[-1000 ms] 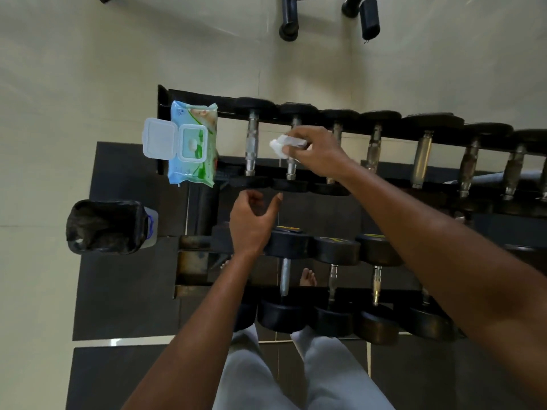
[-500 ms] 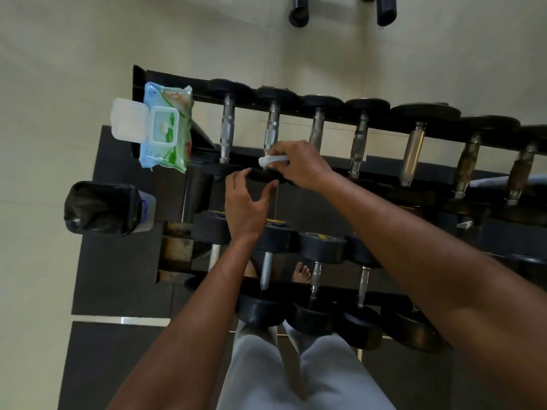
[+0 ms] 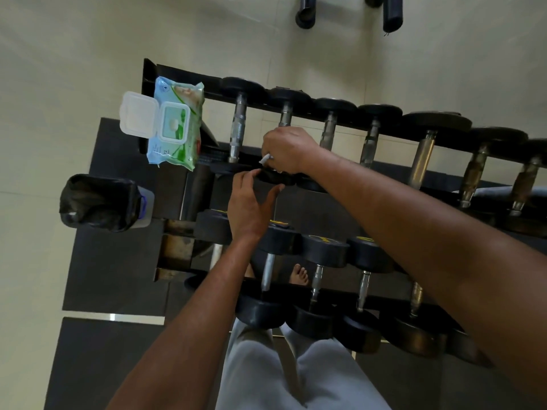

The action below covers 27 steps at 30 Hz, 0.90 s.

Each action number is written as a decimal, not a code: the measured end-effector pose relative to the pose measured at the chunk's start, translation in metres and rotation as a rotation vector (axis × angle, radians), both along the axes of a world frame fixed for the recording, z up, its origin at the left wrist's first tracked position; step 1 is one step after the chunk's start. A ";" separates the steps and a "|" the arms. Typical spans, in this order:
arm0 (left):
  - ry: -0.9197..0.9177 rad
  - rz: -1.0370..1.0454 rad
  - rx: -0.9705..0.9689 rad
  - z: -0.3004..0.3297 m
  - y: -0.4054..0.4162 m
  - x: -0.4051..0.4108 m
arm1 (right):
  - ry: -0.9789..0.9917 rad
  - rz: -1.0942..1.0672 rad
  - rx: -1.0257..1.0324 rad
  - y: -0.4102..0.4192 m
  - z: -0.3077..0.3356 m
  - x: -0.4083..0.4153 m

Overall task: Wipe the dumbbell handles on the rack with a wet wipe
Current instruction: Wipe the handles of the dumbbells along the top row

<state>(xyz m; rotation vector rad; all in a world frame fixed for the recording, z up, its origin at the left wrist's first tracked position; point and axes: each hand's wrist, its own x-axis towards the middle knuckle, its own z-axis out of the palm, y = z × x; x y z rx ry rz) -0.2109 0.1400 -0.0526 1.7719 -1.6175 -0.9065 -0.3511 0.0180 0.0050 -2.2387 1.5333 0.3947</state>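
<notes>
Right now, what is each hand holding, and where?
The right hand grips a wet wipe, bunched, one end poking out. The left hand holds nothing.

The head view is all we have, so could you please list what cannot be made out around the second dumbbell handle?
- Second dumbbell handle: its lower length is hidden by the right hand.
- Wet wipe: only a white edge shows below that hand's grip.
- Left hand: whether its fingertips touch the dumbbell head is unclear.
- Wipes pack: the print is too small to read.
- Right-end dumbbells: cut off by the frame edge.
</notes>
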 end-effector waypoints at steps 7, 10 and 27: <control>0.066 0.012 0.007 0.000 0.003 -0.002 | -0.239 -0.311 0.011 0.044 -0.005 -0.046; 0.073 0.014 -0.007 -0.002 0.005 -0.003 | -0.286 -0.455 0.032 0.054 -0.017 -0.056; -0.006 0.022 0.005 0.005 0.003 -0.003 | -0.497 -0.509 -0.046 0.051 -0.024 -0.040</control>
